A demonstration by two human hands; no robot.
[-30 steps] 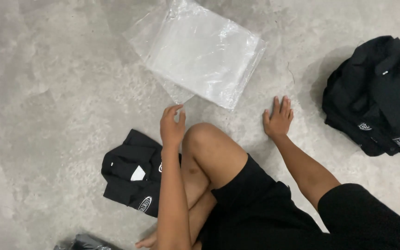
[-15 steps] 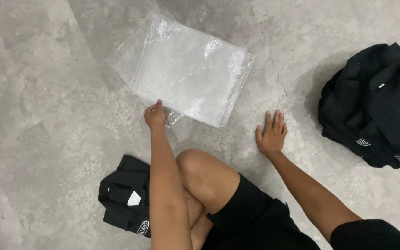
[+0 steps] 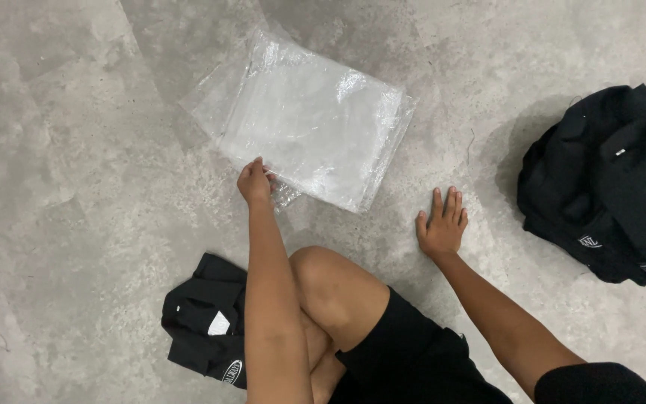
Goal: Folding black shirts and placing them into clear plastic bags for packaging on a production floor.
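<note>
The stack of clear, crinkled plastic bags (image 3: 308, 131) lies on the grey concrete floor (image 3: 76, 187), far from your knee. Your left hand (image 3: 254, 181) pinches its near edge. Your right hand (image 3: 443, 224) rests flat and spread on the floor. A folded black garment (image 3: 203, 325) lies near left; a black clothing pile (image 3: 607, 187) sits right.

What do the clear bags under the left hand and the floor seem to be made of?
The stack of clear bags looks like thin glossy plastic film: see-through, crinkled, with bright glare streaks. The floor looks like polished concrete: mottled grey, matte, with hairline cracks. The left hand touches the bags' near edge.
</note>
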